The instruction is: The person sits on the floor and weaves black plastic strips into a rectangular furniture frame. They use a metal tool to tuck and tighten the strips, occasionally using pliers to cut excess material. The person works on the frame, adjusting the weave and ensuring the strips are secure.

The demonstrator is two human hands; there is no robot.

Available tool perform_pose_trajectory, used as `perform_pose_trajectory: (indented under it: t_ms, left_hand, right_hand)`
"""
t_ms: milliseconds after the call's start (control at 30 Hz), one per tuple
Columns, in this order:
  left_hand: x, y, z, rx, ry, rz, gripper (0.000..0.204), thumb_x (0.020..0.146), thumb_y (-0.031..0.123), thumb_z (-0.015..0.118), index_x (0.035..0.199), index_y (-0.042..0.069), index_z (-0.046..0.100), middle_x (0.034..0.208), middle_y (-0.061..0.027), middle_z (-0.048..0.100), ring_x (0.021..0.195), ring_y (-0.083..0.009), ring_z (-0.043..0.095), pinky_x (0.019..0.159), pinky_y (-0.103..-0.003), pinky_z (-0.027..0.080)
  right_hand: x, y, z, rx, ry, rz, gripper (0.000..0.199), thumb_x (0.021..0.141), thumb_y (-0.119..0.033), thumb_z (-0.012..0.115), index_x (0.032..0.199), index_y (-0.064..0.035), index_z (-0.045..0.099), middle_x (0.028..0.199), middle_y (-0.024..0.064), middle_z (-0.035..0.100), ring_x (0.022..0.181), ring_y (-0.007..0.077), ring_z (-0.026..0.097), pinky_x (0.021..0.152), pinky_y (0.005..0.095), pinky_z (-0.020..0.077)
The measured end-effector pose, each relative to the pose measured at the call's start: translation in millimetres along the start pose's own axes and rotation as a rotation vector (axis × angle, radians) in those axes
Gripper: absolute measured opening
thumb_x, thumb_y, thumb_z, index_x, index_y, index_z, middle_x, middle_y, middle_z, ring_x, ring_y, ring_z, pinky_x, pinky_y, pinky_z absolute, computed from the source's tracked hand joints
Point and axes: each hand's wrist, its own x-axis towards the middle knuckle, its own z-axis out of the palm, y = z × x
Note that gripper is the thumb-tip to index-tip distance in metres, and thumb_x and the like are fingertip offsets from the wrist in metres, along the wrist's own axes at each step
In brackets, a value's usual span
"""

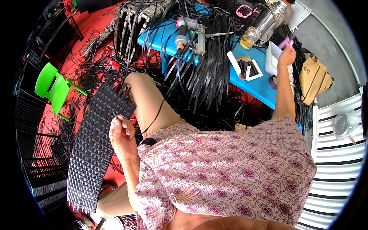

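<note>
Left hand rests on the near edge of a black woven panel, fingers curled loosely on it; the panel lies across the person's left knee, loose strip ends fanning from its top. Right hand reaches out over the blue table, pinching a small purple tool above a white tray. Black strips drape over the table. A nail gun lies further back. A green chair stands left.
</note>
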Motion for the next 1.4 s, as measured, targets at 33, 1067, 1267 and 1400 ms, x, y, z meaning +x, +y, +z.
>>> perform_pose_trajectory:
  t_ms: [33, 1067, 1267, 1400]
  left_hand:
    - [-0.5, -3.3, -2.3, 0.008, 0.007, -0.013, 0.018, 0.102, 0.023, 0.059, 0.105, 0.005, 0.060, 0.080, -0.0002, 0.053, 0.063, -0.0083, 0.043, 0.053, -0.021, 0.035]
    - [5.5, -9.9, -47.8, 0.225, 0.308, 0.121, 0.018, 0.100, 0.019, 0.056, 0.105, 0.006, 0.068, 0.098, 0.0003, 0.066, 0.095, -0.0084, 0.058, 0.085, -0.025, 0.044]
    - [-5.6, -3.5, -22.0, 0.160, 0.292, 0.058, 0.014, 0.101, 0.019, 0.059, 0.099, 0.007, 0.066, 0.094, 0.0021, 0.065, 0.088, -0.0077, 0.058, 0.081, -0.025, 0.045]
    - [-10.6, -4.8, -35.8, 0.100, 0.277, 0.057, 0.014, 0.100, 0.020, 0.062, 0.101, 0.008, 0.067, 0.098, 0.0005, 0.067, 0.094, -0.0107, 0.059, 0.083, -0.029, 0.046]
  right_hand:
    - [-4.1, -24.3, 5.3, 0.237, -0.092, -0.018, 0.034, 0.090, -0.033, 0.073, 0.092, 0.0006, 0.070, 0.069, 0.0039, 0.064, 0.057, 0.0134, 0.059, 0.055, 0.0301, 0.0458]
    - [-528.8, -260.8, -16.1, 1.447, -2.418, 1.100, 0.085, 0.095, -0.059, 0.051, 0.154, -0.0012, 0.030, 0.158, 0.0129, 0.035, 0.142, 0.0271, 0.038, 0.113, 0.0474, 0.0333]
    - [-489.2, -286.1, -44.6, 1.380, -2.287, 0.742, 0.094, 0.089, -0.051, 0.062, 0.156, 0.0004, 0.022, 0.158, 0.0161, 0.033, 0.139, 0.0256, 0.039, 0.111, 0.0424, 0.0335]
    - [-499.7, -287.7, -39.1, 1.283, -2.359, 0.945, 0.091, 0.086, -0.049, 0.062, 0.154, -0.0004, 0.027, 0.152, 0.0169, 0.041, 0.137, 0.0257, 0.041, 0.113, 0.0436, 0.0292]
